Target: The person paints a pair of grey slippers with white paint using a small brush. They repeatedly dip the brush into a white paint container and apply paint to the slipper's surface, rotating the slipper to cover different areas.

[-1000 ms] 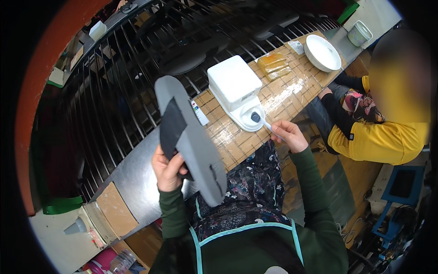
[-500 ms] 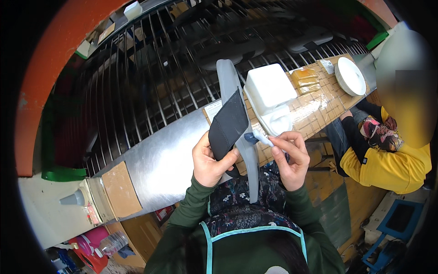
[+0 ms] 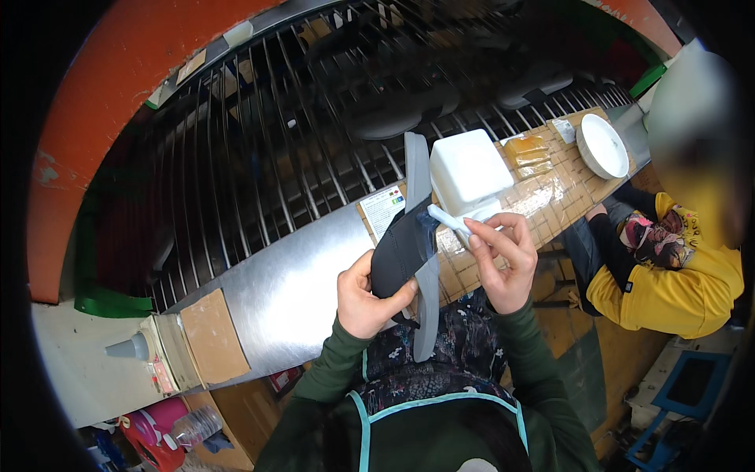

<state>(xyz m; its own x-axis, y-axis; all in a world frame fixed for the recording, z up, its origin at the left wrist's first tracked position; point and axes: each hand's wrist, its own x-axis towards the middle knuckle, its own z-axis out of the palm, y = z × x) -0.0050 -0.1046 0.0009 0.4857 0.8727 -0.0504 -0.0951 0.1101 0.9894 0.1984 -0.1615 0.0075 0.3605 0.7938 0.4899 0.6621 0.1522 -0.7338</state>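
In my left hand [image 3: 364, 303] is a slide sandal with a grey sole [image 3: 427, 303] and a broad black strap [image 3: 395, 256]. It is held on edge, sole toward the right, with my thumb and fingers closed around the strap. My right hand [image 3: 507, 263] pinches the pale handle of a small brush [image 3: 448, 219]. Its dark bristles touch the sandal where strap and sole meet; the tip is partly hard to make out. Just beyond my right hand stands a white plastic container [image 3: 472, 169], its nearer part hidden by the fingers.
A cardboard-covered board [image 3: 543, 193] carries a yellowish taped block [image 3: 528, 156] and a white bowl [image 3: 603, 147]. Behind it runs a rack of metal rods [image 3: 275, 134] with more sandals [image 3: 401, 110] on it. A person in yellow [image 3: 668, 275] sits at the right.
The sandal has turned somewhat in my left hand and its strap now faces me less broadly. The brush has moved up along the sole's edge to the strap.
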